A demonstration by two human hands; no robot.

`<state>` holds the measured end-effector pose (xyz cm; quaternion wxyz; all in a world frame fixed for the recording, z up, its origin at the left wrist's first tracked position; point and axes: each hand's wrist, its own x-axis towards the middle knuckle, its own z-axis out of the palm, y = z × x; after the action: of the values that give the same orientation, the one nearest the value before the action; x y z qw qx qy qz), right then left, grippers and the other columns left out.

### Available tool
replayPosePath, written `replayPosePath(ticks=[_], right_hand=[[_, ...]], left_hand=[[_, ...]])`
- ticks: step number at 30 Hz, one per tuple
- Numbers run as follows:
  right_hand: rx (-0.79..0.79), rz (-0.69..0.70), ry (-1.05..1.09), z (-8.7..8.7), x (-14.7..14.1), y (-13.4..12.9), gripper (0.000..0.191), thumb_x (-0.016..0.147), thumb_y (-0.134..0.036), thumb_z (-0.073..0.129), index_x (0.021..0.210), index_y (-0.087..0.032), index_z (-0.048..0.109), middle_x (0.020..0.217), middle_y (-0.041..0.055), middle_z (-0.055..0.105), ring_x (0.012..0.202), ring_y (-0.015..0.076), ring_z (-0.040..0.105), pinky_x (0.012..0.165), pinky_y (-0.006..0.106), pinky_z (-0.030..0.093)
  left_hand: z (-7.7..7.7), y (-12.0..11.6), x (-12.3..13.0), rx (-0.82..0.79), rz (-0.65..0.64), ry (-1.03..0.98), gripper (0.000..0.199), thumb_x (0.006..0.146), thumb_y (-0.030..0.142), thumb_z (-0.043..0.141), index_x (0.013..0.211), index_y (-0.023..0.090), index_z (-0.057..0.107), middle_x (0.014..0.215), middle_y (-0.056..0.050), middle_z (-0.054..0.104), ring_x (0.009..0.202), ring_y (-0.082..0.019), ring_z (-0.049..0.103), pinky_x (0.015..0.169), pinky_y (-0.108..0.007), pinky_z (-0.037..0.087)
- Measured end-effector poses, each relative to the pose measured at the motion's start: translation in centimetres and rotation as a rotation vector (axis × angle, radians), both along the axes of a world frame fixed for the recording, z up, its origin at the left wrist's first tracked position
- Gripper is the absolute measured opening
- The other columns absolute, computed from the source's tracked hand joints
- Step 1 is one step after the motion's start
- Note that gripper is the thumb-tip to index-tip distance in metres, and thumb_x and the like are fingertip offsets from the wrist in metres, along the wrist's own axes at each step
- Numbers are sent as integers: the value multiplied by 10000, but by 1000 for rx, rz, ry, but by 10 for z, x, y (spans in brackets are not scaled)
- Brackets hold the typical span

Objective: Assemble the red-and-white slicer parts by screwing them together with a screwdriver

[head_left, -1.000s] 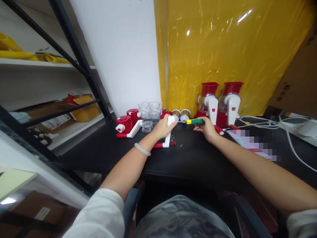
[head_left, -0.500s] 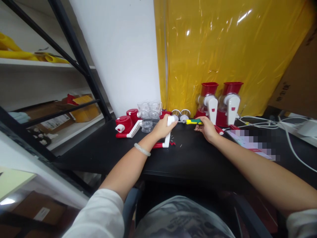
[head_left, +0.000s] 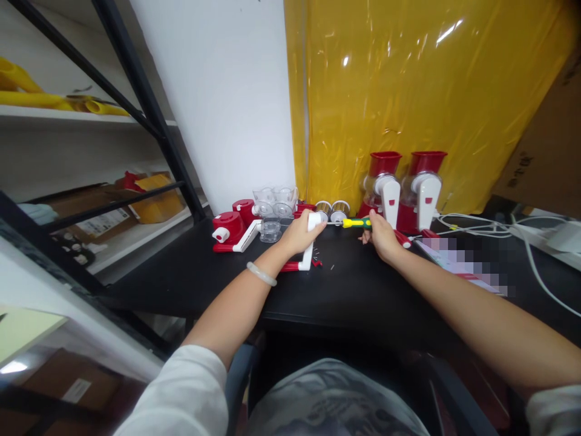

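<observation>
Gripping, with the left hand [head_left: 302,234], the far end of one white crank [head_left: 308,254] at the middle of the worktop [head_left: 218,290]; gripping, with the right hand [head_left: 384,237], the green back end of one screwdriver [head_left: 356,223]. Pointing leftward from the right hand, roughly level, with the shaft aimed at the crank's far end and lying crosswise to the crank's long axis; nearest the handle with the right hand, nearest the tip with the left. Impossible to tell of contact at the tip, by the left thumb. Just beside the crank, one small red piece [head_left: 316,263] and several thin screws [head_left: 333,267], too small to count. Beyond the hands, two metal drums [head_left: 339,210] side by side; left of these, two clear cups [head_left: 285,200] and, farther left, two red bases [head_left: 228,227]. To the right, two upright graters [head_left: 389,194], then white cables [head_left: 472,225]; behind, one yellow sheet [head_left: 390,79].
</observation>
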<state>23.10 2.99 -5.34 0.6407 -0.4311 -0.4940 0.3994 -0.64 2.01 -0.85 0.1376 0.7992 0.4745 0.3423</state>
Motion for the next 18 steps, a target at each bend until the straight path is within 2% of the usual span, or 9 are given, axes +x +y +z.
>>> replayPosePath(ticks=[2,5,10,18], right_hand=[[-34,-17,7,1,-1,0,390,876,-616,453,826,-232,498,425,-72,463,352,118,483,458,266,490],[-80,9,72,3,0,1,297,904,-498,397,849,-228,508,506,-45,538,402,126,539,445,260,472],[-72,85,126,4,3,2,143,801,-303,429,885,-225,515,575,-36,574,457,128,574,495,264,494],[-67,66,129,6,1,-2,120,796,-316,497,868,-222,520,526,-50,527,438,119,538,463,246,465]], left_hand=[[0,1,0,5,1,2,507,874,636,465,1098,182,496,910,-103,686,868,-269,661,744,-368,473],[-1,2,-1,11,1,0,504,874,636,466,1095,184,496,908,-101,685,867,-267,661,747,-368,475],[-2,3,-1,22,-11,-3,503,876,632,467,1090,178,498,905,-101,683,859,-264,662,750,-375,481],[-1,1,0,10,-8,-4,502,877,624,476,1096,173,503,890,-99,688,866,-266,665,763,-378,483]])
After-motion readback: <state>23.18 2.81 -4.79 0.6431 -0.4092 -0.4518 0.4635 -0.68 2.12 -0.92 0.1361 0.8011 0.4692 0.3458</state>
